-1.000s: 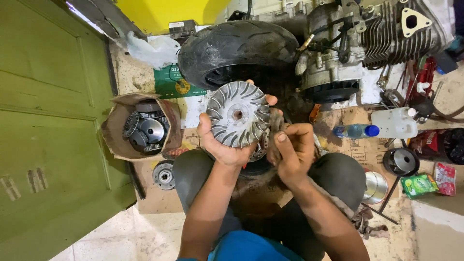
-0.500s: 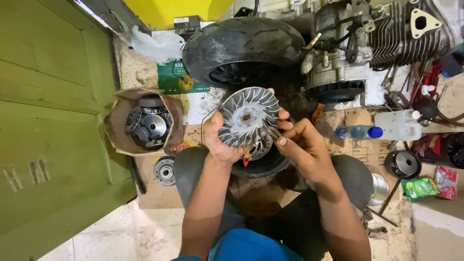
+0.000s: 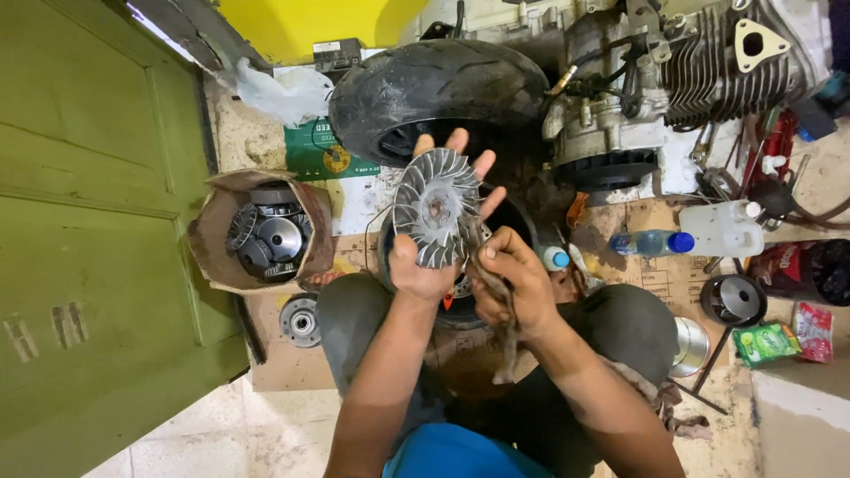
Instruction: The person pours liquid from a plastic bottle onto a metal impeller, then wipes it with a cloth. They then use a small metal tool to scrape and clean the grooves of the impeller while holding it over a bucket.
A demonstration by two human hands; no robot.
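Note:
My left hand (image 3: 425, 265) holds a round silver finned pulley disc (image 3: 436, 207) upright from behind, fingers spread past its top rim. My right hand (image 3: 513, 283) grips a dirty brown rag (image 3: 505, 332) at the disc's lower right edge. Both hands hover over my knees and a dark round part (image 3: 460, 305) on the floor between them.
A black tyre (image 3: 438, 88) and an engine block (image 3: 673, 80) lie ahead. A torn cardboard box of metal parts (image 3: 261, 232) stands left, by a green door (image 3: 88, 221). Right: a white jug (image 3: 722, 226), a blue-capped bottle (image 3: 646, 242), a clutch bell (image 3: 733, 298), snack packets (image 3: 784, 336).
The disc has tilted more edge-on and shifted slightly left. My left fingers now spread behind its top. My right hand dropped to the lower edge, with the rag bunched in it.

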